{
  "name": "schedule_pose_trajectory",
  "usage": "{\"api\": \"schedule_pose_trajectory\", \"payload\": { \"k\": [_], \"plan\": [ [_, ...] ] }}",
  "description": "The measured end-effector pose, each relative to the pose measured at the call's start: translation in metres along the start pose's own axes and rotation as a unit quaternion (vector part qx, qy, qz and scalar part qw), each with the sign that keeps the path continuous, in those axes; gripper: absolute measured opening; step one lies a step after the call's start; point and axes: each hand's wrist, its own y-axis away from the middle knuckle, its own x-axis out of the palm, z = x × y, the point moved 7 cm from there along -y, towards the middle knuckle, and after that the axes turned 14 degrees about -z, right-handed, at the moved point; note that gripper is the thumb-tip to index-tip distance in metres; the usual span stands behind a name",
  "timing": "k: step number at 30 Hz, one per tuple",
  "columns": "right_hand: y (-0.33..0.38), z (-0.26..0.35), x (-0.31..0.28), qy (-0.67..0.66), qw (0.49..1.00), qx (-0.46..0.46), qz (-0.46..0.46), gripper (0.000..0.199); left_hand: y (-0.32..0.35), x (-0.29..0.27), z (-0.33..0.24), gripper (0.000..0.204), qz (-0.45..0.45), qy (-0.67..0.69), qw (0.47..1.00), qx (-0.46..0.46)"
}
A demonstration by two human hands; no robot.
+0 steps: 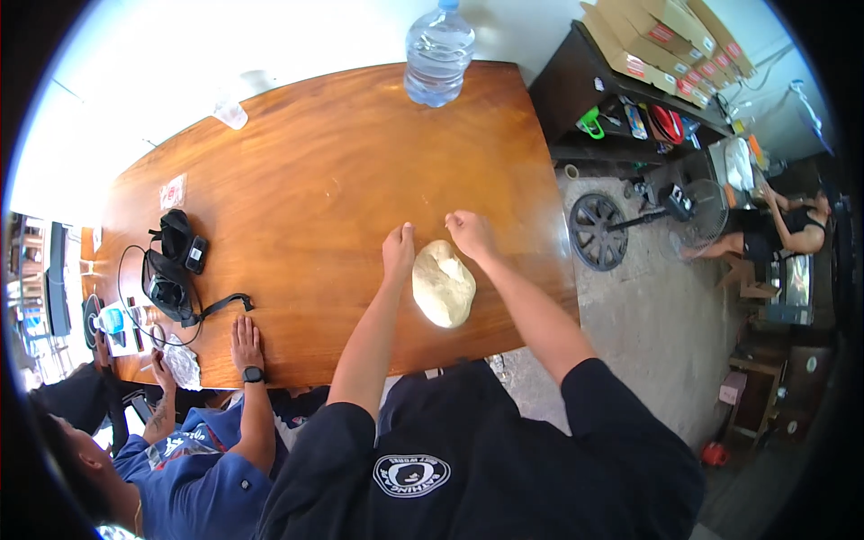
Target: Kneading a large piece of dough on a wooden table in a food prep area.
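On the wooden table (297, 207), close in front of me, lies a cream-coloured, rounded, soft-looking thing (443, 292). Its far end has folds and a darker tan patch; I cannot tell its kind. My left hand (399, 250) is just beyond its left side, with the fingers curled closed. Beyond its far right end, my right hand (471, 236) is raised with the fingers pinched together. Between the two hands there is a gap. Whatever either hand may hold is hidden or too small to make out.
A large water bottle (439, 56) and a plastic cup (230, 113) stand toward the far edge. Black straps with a device (171, 274) lie left. Beside me sits a person in blue (202, 468), one hand flat on the table. A fan (697, 214) stands right.
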Motion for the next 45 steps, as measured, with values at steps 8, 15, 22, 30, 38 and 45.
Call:
{"api": "schedule_pose_trajectory", "payload": {
  "k": [8,15,22,30,38,45],
  "plan": [
    [0.067,-0.002,0.075,0.009,0.971,-0.114,-0.21,0.046,0.065,0.035,0.013,0.054,0.126,0.006,0.983,0.13],
    [0.172,-0.045,0.097,-0.036,0.952,-0.156,-0.26,0.056,0.165,0.015,0.018,0.06,0.097,-0.192,0.903,0.372],
    [-0.004,0.014,0.064,0.128,0.958,-0.133,-0.22,0.054,-0.023,0.033,-0.032,0.061,-0.018,-0.189,0.923,0.334],
    [-0.087,-0.01,0.072,0.127,0.958,-0.223,-0.129,0.054,-0.034,0.043,-0.005,0.057,0.032,-0.102,0.983,0.149],
    [-0.024,-0.134,0.015,-0.371,0.895,0.134,-0.208,0.037,0.122,0.021,-0.018,0.059,-0.097,0.015,0.994,-0.049],
    [0.117,0.022,0.077,0.091,0.934,-0.135,-0.316,0.067,0.081,-0.046,0.014,0.055,-0.137,0.064,0.985,-0.081]
  ]
}}
